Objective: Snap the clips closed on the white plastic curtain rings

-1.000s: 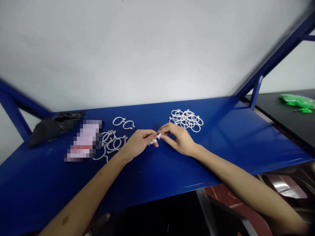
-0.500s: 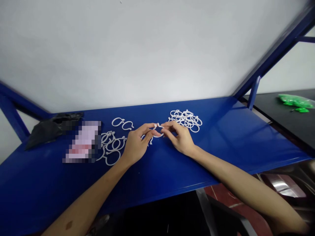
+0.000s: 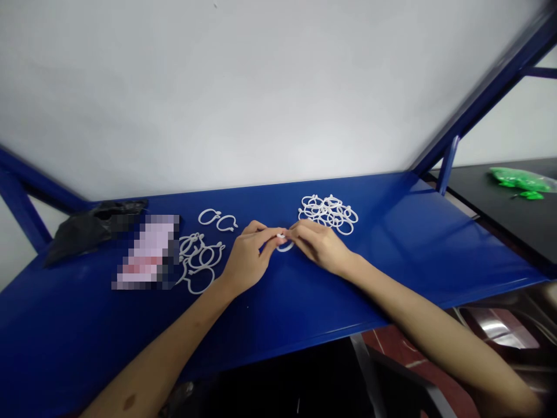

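Both my left hand and my right hand pinch one white plastic curtain ring over the middle of the blue table. Their fingertips meet at the ring's upper part and hide most of it; its lower curve shows beneath them. Behind my right hand lies a pile of interlaced white rings. To the left of my left hand is a looser group of white rings, several of them with visible gaps. Two more white rings lie apart, farther back.
The blue table meets a pale wall, with blue metal posts at the sides. A black plastic bag and a blurred pinkish phone-like object lie at left. Green items in clear plastic rest on a dark surface at right.
My hands have come closer together, fingertips now meeting over the ring. The ring's ends, seen apart before, are now covered by the fingers. The ring under my left hand no longer shows.
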